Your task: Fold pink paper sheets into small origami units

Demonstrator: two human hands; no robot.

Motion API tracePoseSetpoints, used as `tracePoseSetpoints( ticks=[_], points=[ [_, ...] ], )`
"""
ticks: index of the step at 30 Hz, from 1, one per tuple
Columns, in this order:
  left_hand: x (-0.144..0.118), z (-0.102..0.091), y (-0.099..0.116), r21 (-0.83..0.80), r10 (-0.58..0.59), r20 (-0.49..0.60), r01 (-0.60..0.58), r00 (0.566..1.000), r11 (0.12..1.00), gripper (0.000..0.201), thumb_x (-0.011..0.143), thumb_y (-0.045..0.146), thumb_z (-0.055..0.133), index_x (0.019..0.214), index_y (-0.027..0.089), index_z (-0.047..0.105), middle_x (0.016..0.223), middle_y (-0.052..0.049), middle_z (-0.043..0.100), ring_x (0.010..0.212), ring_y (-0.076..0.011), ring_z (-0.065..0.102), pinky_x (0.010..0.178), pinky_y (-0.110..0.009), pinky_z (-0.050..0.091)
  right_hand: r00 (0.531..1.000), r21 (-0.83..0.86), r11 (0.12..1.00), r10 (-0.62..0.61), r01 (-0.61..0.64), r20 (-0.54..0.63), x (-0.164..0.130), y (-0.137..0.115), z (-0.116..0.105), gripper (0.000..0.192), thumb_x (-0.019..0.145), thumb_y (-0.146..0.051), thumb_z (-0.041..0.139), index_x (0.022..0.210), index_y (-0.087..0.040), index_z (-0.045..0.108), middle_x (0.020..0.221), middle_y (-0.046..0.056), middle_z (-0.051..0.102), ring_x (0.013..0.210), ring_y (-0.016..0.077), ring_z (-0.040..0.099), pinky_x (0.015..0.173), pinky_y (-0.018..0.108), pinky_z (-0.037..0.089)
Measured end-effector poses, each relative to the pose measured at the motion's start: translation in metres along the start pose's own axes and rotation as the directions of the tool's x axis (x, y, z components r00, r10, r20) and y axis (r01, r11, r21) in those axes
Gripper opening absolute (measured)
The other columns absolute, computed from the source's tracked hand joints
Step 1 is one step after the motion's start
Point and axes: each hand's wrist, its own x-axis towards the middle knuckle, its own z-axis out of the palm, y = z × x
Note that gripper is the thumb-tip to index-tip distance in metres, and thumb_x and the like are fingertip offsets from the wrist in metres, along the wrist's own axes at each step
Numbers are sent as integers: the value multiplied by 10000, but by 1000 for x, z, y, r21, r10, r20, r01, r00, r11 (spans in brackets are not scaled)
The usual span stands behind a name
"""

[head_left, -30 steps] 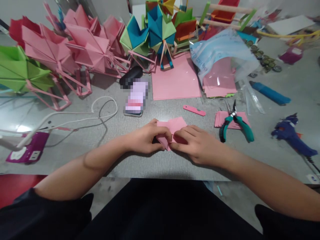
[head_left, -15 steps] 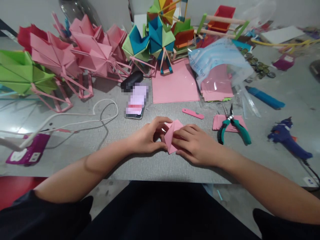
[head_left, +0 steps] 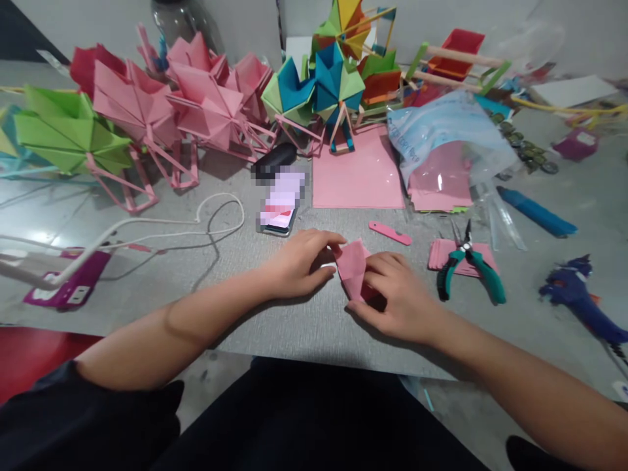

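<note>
A small folded pink paper piece (head_left: 354, 268) lies on the grey table (head_left: 304, 327) just in front of me. My right hand (head_left: 395, 297) grips its right and lower side, fingers curled over the fold. My left hand (head_left: 301, 261) touches the paper's upper left corner with thumb and fingertips. Most of the paper's lower part is hidden under my right hand.
Teal-handled pliers (head_left: 468, 265) lie on a pink paper stack at right, near a blue glue gun (head_left: 581, 297). A phone (head_left: 282, 206), white cable (head_left: 206, 219), pink sheet (head_left: 358, 173), plastic bag (head_left: 441, 140) and several folded paper wheels (head_left: 206, 104) fill the back.
The pink paper has been turned and folded narrower, now pointing up between my hands. My left hand opened slightly to the corner. The view shifted so everything sits a little to the right.
</note>
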Motion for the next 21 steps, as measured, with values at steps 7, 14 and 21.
tracePoseSetpoints(
  ticks=[7,14,21],
  points=[
    [9,2,-4,-82,-112,61,117,992,990,455,965,208,710,1406,197,602,1011,-45,778,903,-204,703,949,-402,529,994,-44,997,-65,69,87,1,2,-9,269,961,-451,776,889,-201,706,1098,113,737,1073,319,671,1046,563,424],
    [5,-6,1,17,-75,140,73,987,997,367,921,96,637,1267,209,679,874,8,761,820,-185,691,1027,-431,452,978,27,990,-139,137,157,1,19,-20,105,951,-315,810,972,-225,760,1255,120,775,1216,341,697,1134,618,439],
    [2,-1,-3,25,58,258,-67,964,997,279,846,13,661,929,239,801,894,8,781,917,-196,661,953,-427,308,965,133,979,-180,156,192,2,32,-25,121,966,-329,837,908,-236,786,1219,96,778,1280,339,680,1085,568,514]
  ],
)
